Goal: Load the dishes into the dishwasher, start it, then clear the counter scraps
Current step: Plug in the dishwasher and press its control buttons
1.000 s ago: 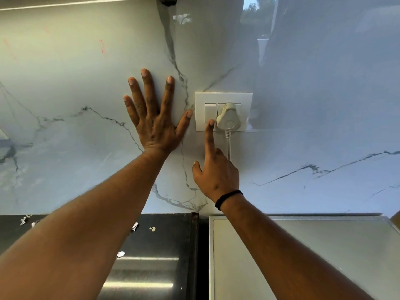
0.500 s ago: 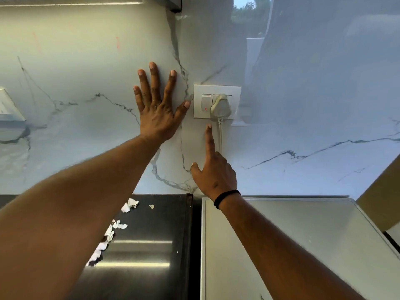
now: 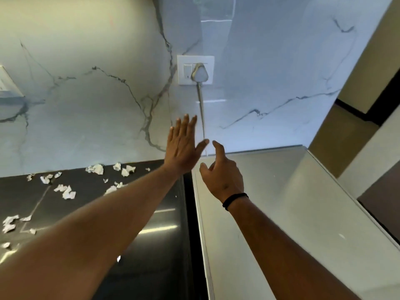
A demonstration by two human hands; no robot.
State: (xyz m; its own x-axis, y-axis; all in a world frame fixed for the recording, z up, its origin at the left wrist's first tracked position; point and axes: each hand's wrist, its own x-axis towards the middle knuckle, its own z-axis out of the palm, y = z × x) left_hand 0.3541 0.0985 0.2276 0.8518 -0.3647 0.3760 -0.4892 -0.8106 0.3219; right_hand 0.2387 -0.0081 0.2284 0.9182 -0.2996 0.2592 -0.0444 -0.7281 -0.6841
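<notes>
Second wall plate (image 3: pixel 8 83) cut off at left edge; scraps (image 3: pixel 65 191) partly behind forearm.

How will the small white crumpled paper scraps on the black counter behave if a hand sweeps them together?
The small white crumpled paper scraps look thin and creased, so probably very light and floppy. On the glossy black counter they would likely slide easily. Being many scattered pieces, some may well escape a single sweep.

two hands (image 3: pixel 184 148), one plug (image 3: pixel 199 72), one wristband (image 3: pixel 234 200)
</notes>
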